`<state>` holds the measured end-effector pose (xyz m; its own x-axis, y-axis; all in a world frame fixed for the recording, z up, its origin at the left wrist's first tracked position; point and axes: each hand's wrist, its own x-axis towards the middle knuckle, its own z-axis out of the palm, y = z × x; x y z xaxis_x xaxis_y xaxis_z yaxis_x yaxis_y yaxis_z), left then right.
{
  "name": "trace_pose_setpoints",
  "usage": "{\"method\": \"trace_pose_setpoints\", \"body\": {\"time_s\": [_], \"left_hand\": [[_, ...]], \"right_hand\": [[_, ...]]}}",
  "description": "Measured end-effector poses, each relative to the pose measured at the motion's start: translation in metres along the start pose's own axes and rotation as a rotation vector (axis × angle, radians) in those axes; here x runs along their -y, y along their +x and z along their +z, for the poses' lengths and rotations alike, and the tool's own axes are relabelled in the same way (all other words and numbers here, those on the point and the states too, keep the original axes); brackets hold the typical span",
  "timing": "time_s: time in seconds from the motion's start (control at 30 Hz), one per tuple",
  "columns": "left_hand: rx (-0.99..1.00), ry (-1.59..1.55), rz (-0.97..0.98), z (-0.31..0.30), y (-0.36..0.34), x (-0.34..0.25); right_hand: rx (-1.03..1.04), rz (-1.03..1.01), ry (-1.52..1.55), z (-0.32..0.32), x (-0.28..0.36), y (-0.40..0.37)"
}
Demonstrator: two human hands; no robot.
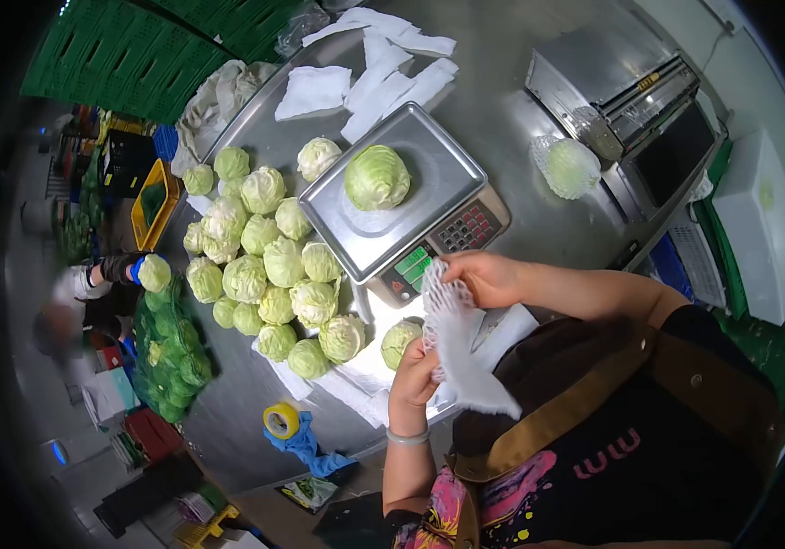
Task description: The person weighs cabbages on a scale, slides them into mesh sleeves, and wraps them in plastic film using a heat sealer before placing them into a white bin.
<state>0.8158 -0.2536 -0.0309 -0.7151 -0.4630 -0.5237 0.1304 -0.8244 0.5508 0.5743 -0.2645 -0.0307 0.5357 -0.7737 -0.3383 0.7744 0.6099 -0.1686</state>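
Pinching one white foam net (455,343): left hand (413,377) and right hand (484,279). At twelve o'clock, one cabbage (377,177) on one scale (434,174), display unreadable.

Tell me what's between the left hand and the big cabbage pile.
Head view: one loose cabbage, right beside the left hand, which grips the foam net with the right hand; cabbage pile starts past it.

cabbage (377,177) on scale (447,174) | cabbage pile (264,274) left of scale | sheets (383,64) far behind it | netted cabbage (568,166) right, perhaps touching machine (635,101) | net sleeve (455,343) near of scale | tape roll (281,420) near-left on table (502,128)
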Motion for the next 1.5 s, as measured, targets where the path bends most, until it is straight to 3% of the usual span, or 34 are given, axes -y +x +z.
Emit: {"method": "trace_pose_setpoints", "body": {"time_s": [0.03, 0.07, 0.13, 0.2, 0.23, 0.27, 0.33, 0.37, 0.5, 0.6, 0.67, 0.7, 0.77, 0.8, 0.83, 0.87, 0.93, 1.03, 1.13, 1.17, 1.27, 1.3, 1.33, 1.4, 1.5], "left_hand": [[-0.068, 0.004, 0.098, -0.004, 0.008, 0.002], [0.058, -0.170, 0.195, -0.021, 0.017, -0.001], [-0.044, -0.352, 0.511, 0.016, 0.036, -0.046], [0.012, -0.469, 0.547, 0.003, 0.059, -0.063], [-0.027, -0.413, 0.634, -0.003, 0.073, -0.064], [-0.254, -0.227, 0.634, -0.007, 0.086, -0.067], [-0.700, 0.156, 0.590, -0.010, 0.117, -0.072], [-0.758, 0.135, 0.733, -0.016, 0.135, -0.070], [-0.600, -0.270, 0.495, -0.036, 0.188, -0.087], [-0.527, -0.369, 0.419, -0.039, 0.213, -0.097], [-0.535, -0.313, 0.412, -0.047, 0.223, -0.107], [-0.700, -0.238, 0.459, -0.052, 0.225, -0.095], [-0.626, -0.338, 0.597, -0.021, 0.206, -0.093], [-0.598, -0.391, 0.654, -0.010, 0.194, -0.087], [-0.425, -0.311, 0.586, -0.036, 0.197, -0.068], [-0.309, -0.439, 0.412, 0.010, 0.169, -0.102], [-0.081, -0.524, 0.507, 0.051, 0.138, -0.099], [-0.047, -0.596, 0.301, 0.048, 0.105, -0.061], [-0.228, -0.482, 0.304, 0.020, 0.105, -0.012], [-0.432, 0.054, 0.385, 0.027, 0.100, -0.002], [-0.230, -0.533, 0.300, 0.038, 0.093, 0.005], [-0.176, -0.583, 0.305, 0.041, 0.090, 0.006], [-0.132, -0.474, 0.324, 0.045, 0.095, 0.012], [-0.068, -0.269, 0.391, 0.048, 0.099, 0.024], [-0.131, -0.162, 0.288, 0.091, 0.112, 0.043]], "right_hand": [[-0.048, 0.060, -0.012, -0.005, 0.007, -0.004], [-0.084, 0.109, -0.121, -0.006, 0.009, -0.008], [-0.151, 0.208, -0.353, -0.006, 0.012, -0.016], [-0.180, -0.008, -0.979, -0.055, 0.021, 0.010], [-0.282, -0.185, -1.169, -0.039, 0.045, 0.016], [-0.381, -0.376, -1.350, -0.022, 0.071, 0.025], [-0.645, -0.567, -1.639, -0.006, 0.120, 0.048], [-0.662, -0.582, -1.695, -0.002, 0.139, 0.063], [-0.754, -0.665, -1.898, 0.006, 0.179, 0.123], [-0.605, -0.282, -1.787, -0.030, 0.200, 0.169], [-0.617, -0.558, -1.682, -0.040, 0.180, 0.161], [-0.619, -0.697, -1.629, -0.036, 0.171, 0.152], [-0.582, -0.519, -1.586, -0.017, 0.153, 0.116], [-0.528, -0.584, -1.516, -0.008, 0.134, 0.096], [-0.472, -0.651, -1.448, 0.000, 0.118, 0.077], [-0.483, -0.630, -1.499, 0.006, 0.106, 0.059], [-0.500, -0.589, -1.596, 0.014, 0.086, 0.027], [-0.526, -0.587, -1.719, 0.023, 0.074, -0.009], [-0.617, -0.353, -0.976, 0.014, 0.072, -0.019], [-0.552, -0.306, -0.740, 0.005, 0.067, -0.020], [-0.548, -0.104, -0.657, -0.023, 0.057, -0.045], [-0.579, -0.217, -0.891, -0.032, 0.044, -0.053], [-0.497, -0.317, -0.798, -0.044, 0.029, -0.066], [-0.302, -0.089, -0.023, -0.064, 0.001, -0.087], [-0.269, -0.363, -0.860, -0.094, -0.001, -0.141]]}}
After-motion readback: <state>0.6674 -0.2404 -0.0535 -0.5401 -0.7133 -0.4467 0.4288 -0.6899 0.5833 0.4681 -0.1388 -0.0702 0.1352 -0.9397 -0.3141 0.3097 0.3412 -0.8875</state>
